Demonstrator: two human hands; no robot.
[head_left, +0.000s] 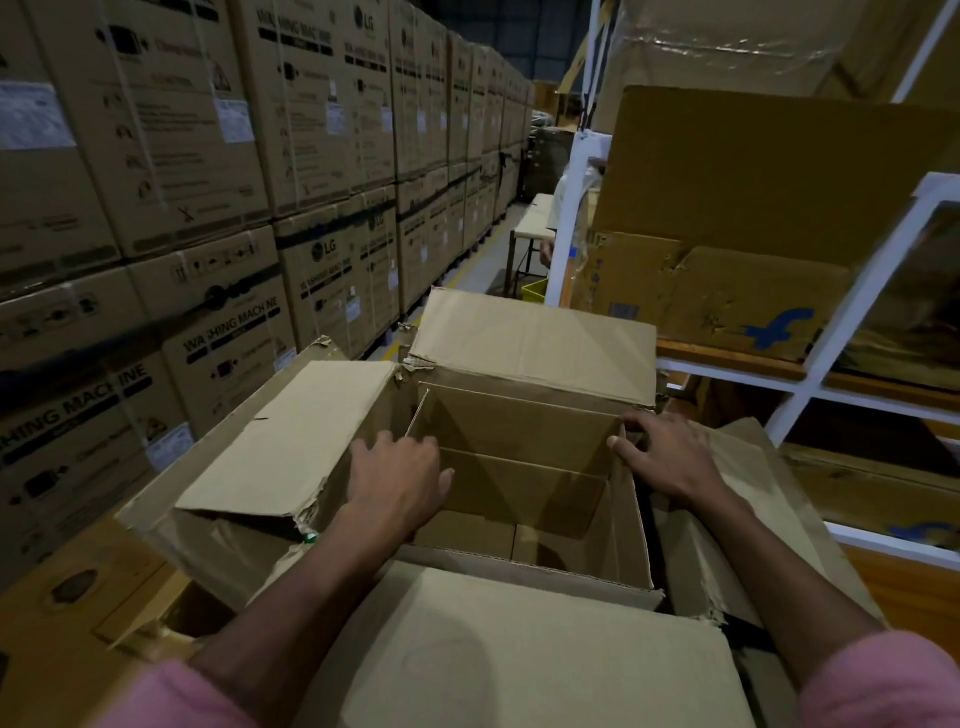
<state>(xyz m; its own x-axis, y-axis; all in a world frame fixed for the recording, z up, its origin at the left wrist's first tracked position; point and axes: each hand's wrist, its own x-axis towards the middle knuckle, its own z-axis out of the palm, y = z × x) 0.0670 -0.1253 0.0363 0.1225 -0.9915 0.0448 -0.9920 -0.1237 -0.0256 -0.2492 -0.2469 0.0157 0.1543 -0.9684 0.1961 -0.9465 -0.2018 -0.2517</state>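
An open brown cardboard box (535, 364) stands in front of me with all its flaps folded outward. Its inside is bare, showing only the bottom flaps (519, 488). My left hand (397, 478) rests on the box's left rim, fingers spread and reaching over the left flap (291, 441). My right hand (662, 452) sits at the right rim, with its thumb and fingers curled over the top edge of the right wall. The near flap (519, 649) lies flat toward me, between my forearms.
Tall stacks of washing machine cartons (218, 218) line the left side of a narrow aisle. A white metal rack (810, 384) on the right holds flattened cardboard and boxes (727, 291). A small table (535, 218) and a yellow bin (535, 292) stand farther down the aisle.
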